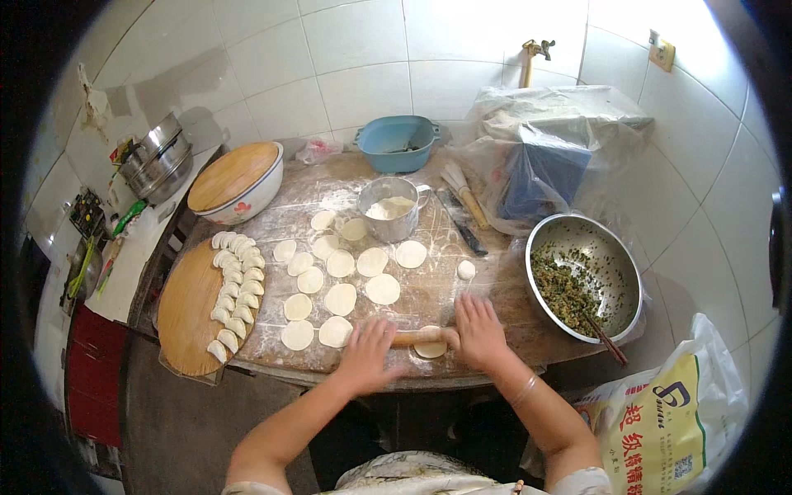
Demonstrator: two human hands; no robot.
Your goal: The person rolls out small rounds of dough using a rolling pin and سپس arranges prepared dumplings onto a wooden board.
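A wooden rolling pin [417, 337] lies across a round dough wrapper [430, 349] near the table's front edge. Over the pin's left end lies my left hand [367, 356], flat, fingers stretched forward. My right hand [481, 332] rests the same way at the right end, fingers extended and slightly apart. Both palms hide the pin's ends. Just beyond my right fingertips sits a small dough ball [466, 270]. Several rolled wrappers [340, 299] spread over the floured table [272, 330] to the left and ahead; one [335, 332] lies right beside my left hand.
At left, a round wooden board [186, 313] bears rows of dumplings [241, 285]. Ahead stand a metal flour cup [389, 214], a knife [462, 223], a brush [466, 195] and a blue basin [398, 144]. A steel bowl of filling [569, 276] with chopsticks [606, 340] stands right, above a flour sack [660, 421].
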